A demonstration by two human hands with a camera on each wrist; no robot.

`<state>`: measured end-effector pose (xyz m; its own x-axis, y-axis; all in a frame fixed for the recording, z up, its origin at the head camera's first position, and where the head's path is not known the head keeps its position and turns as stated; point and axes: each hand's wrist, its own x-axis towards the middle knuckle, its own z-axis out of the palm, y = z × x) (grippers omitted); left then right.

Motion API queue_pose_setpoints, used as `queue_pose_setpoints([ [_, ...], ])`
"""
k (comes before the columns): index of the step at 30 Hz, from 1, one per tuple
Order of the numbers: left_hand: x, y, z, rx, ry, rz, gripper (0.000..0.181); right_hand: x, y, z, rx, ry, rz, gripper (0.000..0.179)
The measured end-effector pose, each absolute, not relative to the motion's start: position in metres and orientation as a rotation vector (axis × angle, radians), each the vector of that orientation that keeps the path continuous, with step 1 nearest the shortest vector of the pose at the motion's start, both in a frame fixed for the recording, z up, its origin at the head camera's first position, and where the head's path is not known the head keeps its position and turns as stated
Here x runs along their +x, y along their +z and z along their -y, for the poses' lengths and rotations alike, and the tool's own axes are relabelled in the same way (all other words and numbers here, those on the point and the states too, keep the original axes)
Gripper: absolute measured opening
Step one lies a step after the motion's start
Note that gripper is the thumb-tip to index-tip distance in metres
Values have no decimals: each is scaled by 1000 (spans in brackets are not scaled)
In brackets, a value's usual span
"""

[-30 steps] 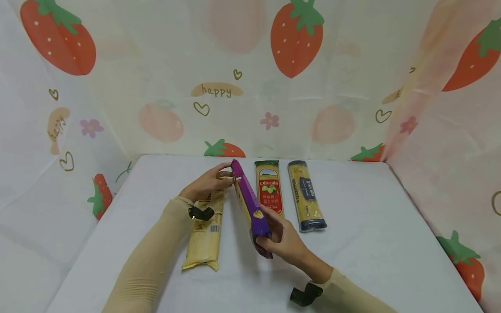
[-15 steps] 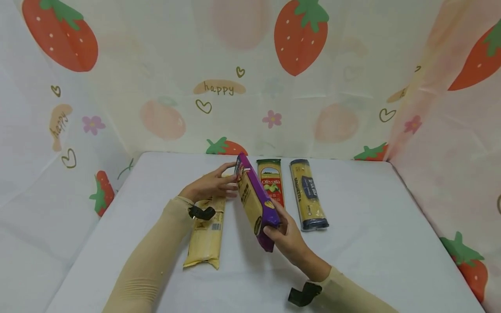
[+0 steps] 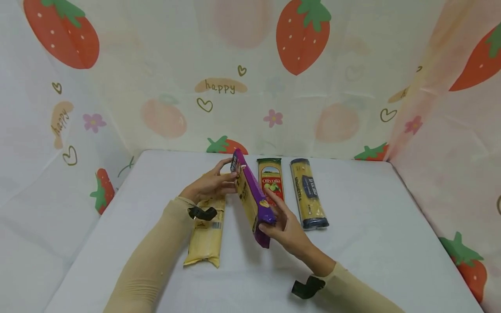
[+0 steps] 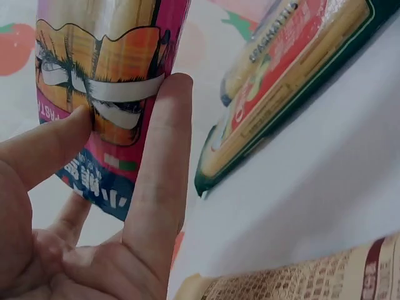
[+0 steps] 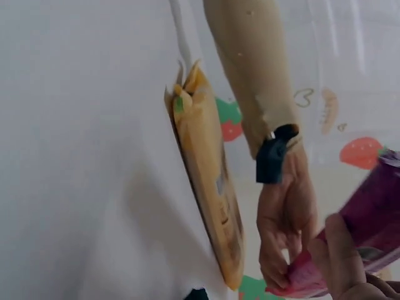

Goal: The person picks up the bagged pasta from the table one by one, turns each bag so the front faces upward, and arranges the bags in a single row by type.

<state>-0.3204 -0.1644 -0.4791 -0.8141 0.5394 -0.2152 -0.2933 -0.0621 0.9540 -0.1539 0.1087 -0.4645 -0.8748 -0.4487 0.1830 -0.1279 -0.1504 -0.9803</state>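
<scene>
A purple pasta pack (image 3: 250, 195) is held tilted above the white table, its far end raised. My left hand (image 3: 207, 184) pinches that far end; in the left wrist view, the thumb and a finger press on the pack's printed front (image 4: 100, 69). At the near end, my right hand (image 3: 289, 234) grips the pack between thumb and fingers. The right wrist view shows both hands on the purple wrapper (image 5: 378, 200). Beneath my left hand and wrist lies a yellow pasta pack (image 3: 204, 245), its upper part partly covered.
Behind the held pack, a red-labelled Olivoila pasta pack (image 3: 271, 176) with green ends lies on the white table (image 3: 364, 243). A spaghetti pack (image 3: 309, 193) with dark blue ends lies to its right. Strawberry-printed cloth (image 3: 176, 52) surrounds the back and sides.
The purple pack was turned to show more of its front, then turned slightly back and shifted left. Both hands stay on it. The right hand's fingers have shifted on the near end.
</scene>
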Motion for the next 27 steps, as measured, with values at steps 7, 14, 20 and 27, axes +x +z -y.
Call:
queue_pose_setpoints([
  [7, -320, -476, 169, 260, 1968, -1708, 71, -160, -463, -119, -687, -1908, -2104, 91],
  [14, -322, -476, 169, 155, 1956, -1827, 70, -160, -467, -126, -704, -1819, -2215, 87],
  [20, -322, -471, 166, 162, 1870, -2026, 73, -158, -475, -125, -625, -1685, -2320, 88],
  [27, -326, -467, 161, 206, 1772, -2204, 69, -161, -482, -114, -555, -1644, -2342, 88],
])
